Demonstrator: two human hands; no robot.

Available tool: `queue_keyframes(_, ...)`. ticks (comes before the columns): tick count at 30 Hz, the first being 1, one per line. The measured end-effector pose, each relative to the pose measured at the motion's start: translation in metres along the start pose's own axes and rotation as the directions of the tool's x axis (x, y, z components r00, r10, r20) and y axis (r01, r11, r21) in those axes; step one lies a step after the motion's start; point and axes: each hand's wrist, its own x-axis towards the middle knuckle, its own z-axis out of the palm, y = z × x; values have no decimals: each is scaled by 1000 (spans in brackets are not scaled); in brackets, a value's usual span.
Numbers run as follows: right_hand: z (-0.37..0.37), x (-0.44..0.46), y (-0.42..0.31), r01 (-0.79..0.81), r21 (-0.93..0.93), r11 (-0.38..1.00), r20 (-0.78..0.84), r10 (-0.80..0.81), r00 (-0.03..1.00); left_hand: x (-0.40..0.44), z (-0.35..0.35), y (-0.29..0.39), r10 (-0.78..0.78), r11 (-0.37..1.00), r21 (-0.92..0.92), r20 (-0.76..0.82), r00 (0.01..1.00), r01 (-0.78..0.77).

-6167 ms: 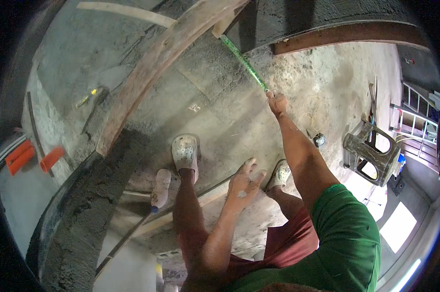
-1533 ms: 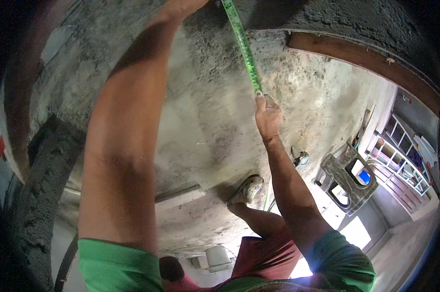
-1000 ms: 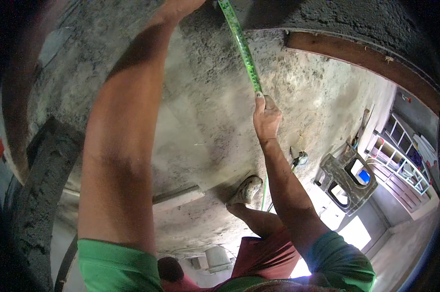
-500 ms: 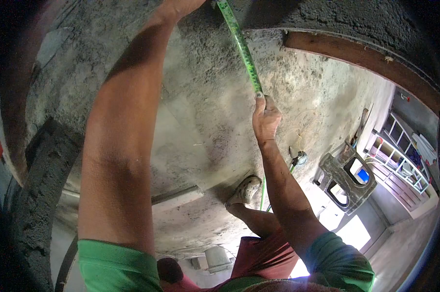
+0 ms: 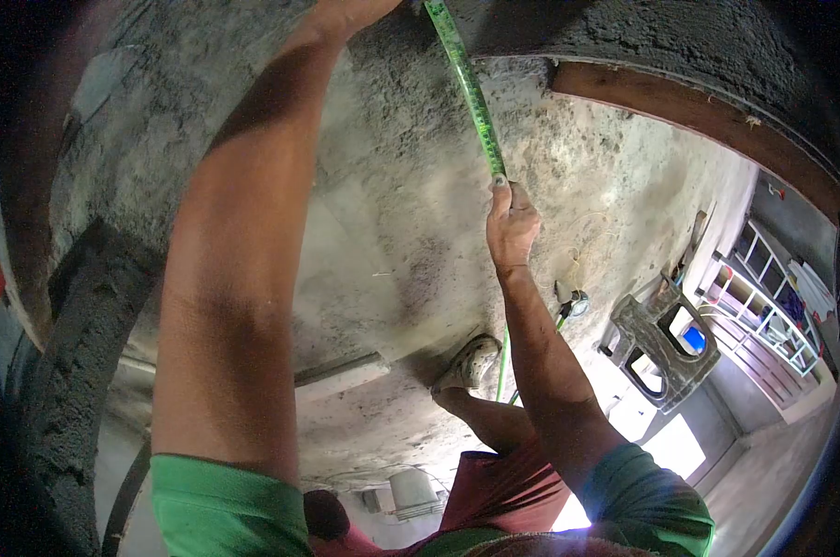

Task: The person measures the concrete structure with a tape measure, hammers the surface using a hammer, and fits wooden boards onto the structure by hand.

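Observation:
A green measuring tape [image 5: 466, 88] with dark markings slants down from the top edge to my right hand [image 5: 513, 223]. The fingers of that hand are closed round it, with the thumb lying along the strip. Below, a green strip [image 5: 503, 367] shows beside my right forearm; whether it is the same tape I cannot tell. My left arm reaches up to the top edge, where only the wrist and part of my left hand [image 5: 357, 11] show. Its fingers are cut off by the frame, close to the tape's upper end.
A rough, stained cement surface [image 5: 383, 232] fills the middle. Along the upper right runs a brown wooden board [image 5: 680, 107]. To the right are a dark stool-like piece with openings [image 5: 661, 348] and a white metal frame [image 5: 763, 316]. A bucket [image 5: 412, 492] stands low down.
The view has shifted very slightly, so the arms and tape appear a little further right. My right hand keeps its hold on the tape.

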Motion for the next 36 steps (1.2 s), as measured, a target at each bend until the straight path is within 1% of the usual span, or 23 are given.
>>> queue_keyframes(8,-5,-6,21,55,52,997,59,-58,997,25,0,-21,104,993,-59,10,995,-103)
queue_keyframes(10,-11,-17,40,52,158,986,165,-78,983,41,4,-34,140,988,-61,12,990,-139)
queue_keyframes(11,-18,-22,46,54,160,986,166,-81,983,50,6,-42,162,985,-64,12,987,-161)
queue_keyframes(12,-26,-29,50,64,130,989,273,-98,957,60,10,-53,192,979,-70,-6,981,-192)
queue_keyframes(14,-41,-44,67,74,103,992,380,-108,919,80,28,-89,322,937,-82,-178,930,-340)
queue_keyframes(15,-44,-52,85,135,60,989,462,-147,875,76,38,-99,320,938,-81,-175,931,-338)
queue_keyframes(16,-49,-62,104,200,25,980,540,-181,822,69,46,-106,323,943,-13,-201,925,-333)
queue_keyframes(19,-65,-89,166,278,15,960,503,-248,828,44,39,-106,370,924,221,-309,876,-312)
queue_keyframes(20,-77,-98,191,324,-1,946,469,-286,835,16,36,-103,338,938,184,-296,893,-294)
queue_keyframes(22,-104,-111,235,261,-272,926,545,-76,835,-61,33,-98,228,972,-5,-211,950,-234)
queue_keyframes(23,-120,-120,246,322,-358,876,505,-109,856,-87,40,-129,432,901,120,-183,883,-416)
queue_keyframes(24,-135,-130,255,370,-442,817,466,-143,873,-124,34,-132,398,909,163,-71,915,-383)
queue_keyframes(26,-170,-149,262,340,-358,870,483,-140,864,-199,20,-138,312,901,264,157,937,-344)
queue_keyframes(27,-187,-161,247,296,-275,915,498,-128,858,-242,17,-147,424,841,281,190,886,-463)
queue_keyframes(28,-211,-173,226,246,-197,949,515,-113,850,-291,5,-105,-35,869,482,290,956,-114)
queue_keyframes(29,-230,-194,216,29,-140,990,538,51,842,-326,3,-100,-257,811,585,336,906,12)
queue_keyframes(30,-246,-215,210,-174,99,980,579,86,811,-365,1,-102,-465,719,685,351,813,116)
queue_keyframes(31,-274,-232,183,-183,-22,983,636,155,756,-414,-7,-84,-213,803,595,265,941,14)
queue_keyframes(32,-300,-254,157,-426,54,903,689,275,671,-463,-14,-65,58,828,544,155,986,-135)
queue_keyframes(33,-329,-265,123,-127,-68,990,734,136,665,-505,-18,-56,92,891,437,95,991,-125)
queue_keyframes(34,-352,-285,107,-128,-32,991,751,108,651,-550,-16,-55,-41,965,259,41,998,29)
queue_keyframes(35,-369,-309,101,45,-5,999,728,-27,685,-595,-12,-55,-239,971,2,-13,971,239)
queue_keyframes(36,-385,-337,100,17,4,1000,707,-15,707,-630,-7,-44,-352,932,-110,-54,934,345)
